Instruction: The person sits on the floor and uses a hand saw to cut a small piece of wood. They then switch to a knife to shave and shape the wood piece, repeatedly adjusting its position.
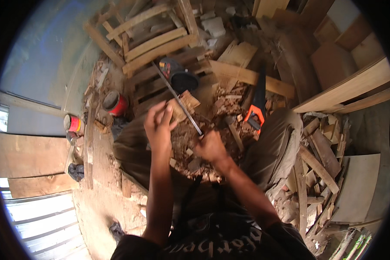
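My left hand (158, 128) is at the near left side of a small wooden block (192, 100), its fingers closed on the edge. Across the top of that block lies a long, narrow metal file (171, 89), slanting from far left to near right. My right hand (213, 149) is wrapped round the file's near end, so most of its handle is hidden. Just beyond the block sits a dark power tool (182, 77) with a round black base and orange markings.
A handsaw (257, 102) with an orange handle leans among wood scraps on the right. Two red tins (115, 104) stand on the left. Slatted wood (149, 80) and a wooden frame (156, 43) lie ahead. Boards (346, 89) and offcuts (318, 162) crowd the right side, beside my knee.
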A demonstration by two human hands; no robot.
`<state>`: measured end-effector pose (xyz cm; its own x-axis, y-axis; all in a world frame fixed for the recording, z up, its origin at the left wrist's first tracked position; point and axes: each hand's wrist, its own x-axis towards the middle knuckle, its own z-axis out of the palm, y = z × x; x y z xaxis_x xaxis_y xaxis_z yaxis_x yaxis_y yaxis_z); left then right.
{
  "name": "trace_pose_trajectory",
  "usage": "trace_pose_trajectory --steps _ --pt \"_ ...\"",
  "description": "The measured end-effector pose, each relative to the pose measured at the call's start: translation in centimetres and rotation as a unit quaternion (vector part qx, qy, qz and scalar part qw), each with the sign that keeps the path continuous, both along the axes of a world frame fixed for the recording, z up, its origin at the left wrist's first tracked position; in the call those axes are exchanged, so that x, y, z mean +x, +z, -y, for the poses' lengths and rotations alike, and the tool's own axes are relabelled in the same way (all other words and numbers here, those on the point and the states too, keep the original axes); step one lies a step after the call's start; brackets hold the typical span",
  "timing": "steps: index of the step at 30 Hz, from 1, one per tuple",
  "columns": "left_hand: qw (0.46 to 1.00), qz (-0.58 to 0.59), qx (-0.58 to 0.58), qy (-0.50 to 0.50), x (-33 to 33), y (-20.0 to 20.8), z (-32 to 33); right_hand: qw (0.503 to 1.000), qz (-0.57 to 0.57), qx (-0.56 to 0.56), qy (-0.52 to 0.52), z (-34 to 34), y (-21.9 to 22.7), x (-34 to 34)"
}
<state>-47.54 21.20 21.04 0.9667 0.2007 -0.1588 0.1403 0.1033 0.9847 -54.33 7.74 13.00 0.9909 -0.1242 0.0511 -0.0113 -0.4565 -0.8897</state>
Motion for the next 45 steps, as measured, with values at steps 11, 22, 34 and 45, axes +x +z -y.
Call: trace_pose_trajectory --steps 11,22,34,45 --pt "0.997 0.035 -0.063 -0.020 1.0 -3.0 -2.5 0.982 0.025 0.186 -0.007 -0.2 11.5 0.4" --pt "1.000 0.014 0.010 -0.020 -1.3 -2.7 -1.3 0.996 -0.033 0.075 -0.021 -1.8 -0.8 -1.2" --pt "0.995 0.045 -0.086 -0.006 0.9 -1.7 -1.1 0.966 0.104 0.221 -0.080 -0.5 12.0 0.2" --pt "1.000 -0.002 0.003 -0.004 -0.3 -0.5 -1.2 0.815 -0.242 0.507 0.139 -0.2 0.0 1.1"
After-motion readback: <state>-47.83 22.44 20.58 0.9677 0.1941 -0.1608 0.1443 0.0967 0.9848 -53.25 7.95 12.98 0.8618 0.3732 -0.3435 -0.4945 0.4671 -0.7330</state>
